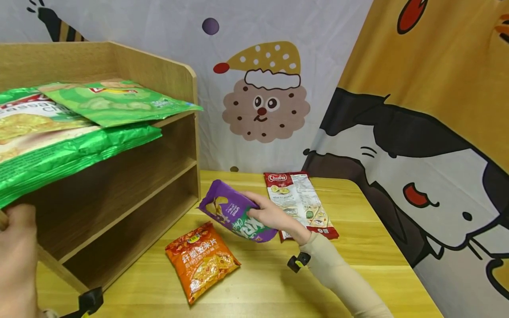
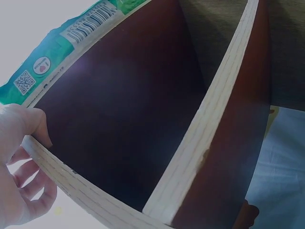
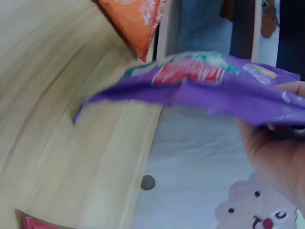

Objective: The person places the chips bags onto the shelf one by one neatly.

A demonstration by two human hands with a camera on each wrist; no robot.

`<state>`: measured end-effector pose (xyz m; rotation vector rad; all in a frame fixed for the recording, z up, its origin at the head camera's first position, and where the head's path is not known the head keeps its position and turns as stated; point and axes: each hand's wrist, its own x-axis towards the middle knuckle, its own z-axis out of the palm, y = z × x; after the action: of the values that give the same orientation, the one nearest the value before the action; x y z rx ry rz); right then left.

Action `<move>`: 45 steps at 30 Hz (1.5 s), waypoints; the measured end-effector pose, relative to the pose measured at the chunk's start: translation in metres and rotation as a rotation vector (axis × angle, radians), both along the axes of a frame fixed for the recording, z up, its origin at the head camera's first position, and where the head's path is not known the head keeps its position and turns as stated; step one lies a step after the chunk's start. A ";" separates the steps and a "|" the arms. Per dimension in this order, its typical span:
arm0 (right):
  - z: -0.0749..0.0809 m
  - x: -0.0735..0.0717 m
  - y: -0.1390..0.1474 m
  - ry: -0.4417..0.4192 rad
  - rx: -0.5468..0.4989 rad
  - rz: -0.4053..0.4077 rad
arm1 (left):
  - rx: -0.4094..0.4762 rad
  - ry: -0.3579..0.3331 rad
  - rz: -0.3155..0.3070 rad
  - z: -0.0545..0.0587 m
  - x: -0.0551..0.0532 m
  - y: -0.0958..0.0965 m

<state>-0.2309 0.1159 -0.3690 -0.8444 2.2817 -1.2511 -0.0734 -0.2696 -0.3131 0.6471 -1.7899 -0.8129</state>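
My right hand [image 1: 272,216] holds a purple bag of chips [image 1: 228,210] by its edge, above the table. In the right wrist view that purple bag [image 3: 190,90] is seen edge-on, with the thumb under it. At the far left my left hand [image 1: 17,260] grips the front edge of the wooden shelf's side panel. The left wrist view shows the thumb of that hand [image 2: 24,157] on the inner face of the panel and the fingers outside. An orange snack bag [image 1: 203,260] lies on the table below the purple one.
The wooden shelf [image 1: 127,212] stands at the left, with green chip bags [image 1: 131,106] on top that jut past its front. A red and white Chuba bag [image 1: 296,198] lies at the back of the table [image 1: 366,260]. Printed curtains hang behind.
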 end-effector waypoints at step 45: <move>-0.046 -0.076 0.065 -0.185 0.055 -0.241 | -0.036 -0.007 0.019 0.000 0.000 -0.003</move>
<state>-0.3067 0.1807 -0.4150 -0.4240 2.3045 -1.2998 -0.0735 -0.2725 -0.3135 0.6430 -1.7980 -0.7654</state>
